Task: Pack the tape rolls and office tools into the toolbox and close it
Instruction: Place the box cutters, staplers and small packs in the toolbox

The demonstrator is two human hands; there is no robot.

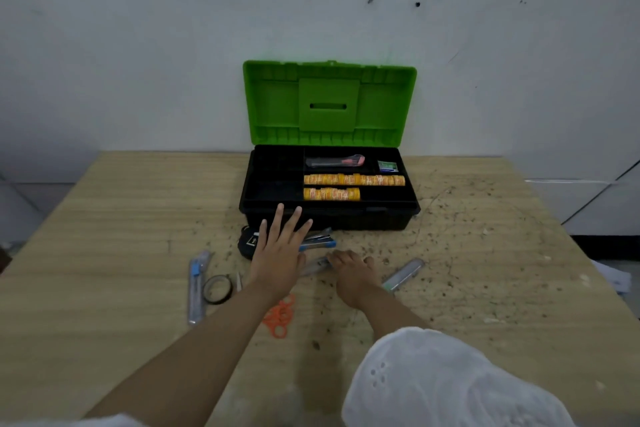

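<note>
From the head view, the black plastic toolbox [346, 219] sits at the far side of the wooden table [121, 218], its green lid [329, 104] upright. Two rows of orange-yellow tape rolls [354, 179] lie in its tray. The left hand [280, 250] is spread flat with straight fingers over a blue stapler [320, 242]; whether they touch is unclear. The right hand [351, 270] curls its fingers onto a greyish oblong tool [313, 266]. Orange scissors [278, 314] lie nearer.
</note>
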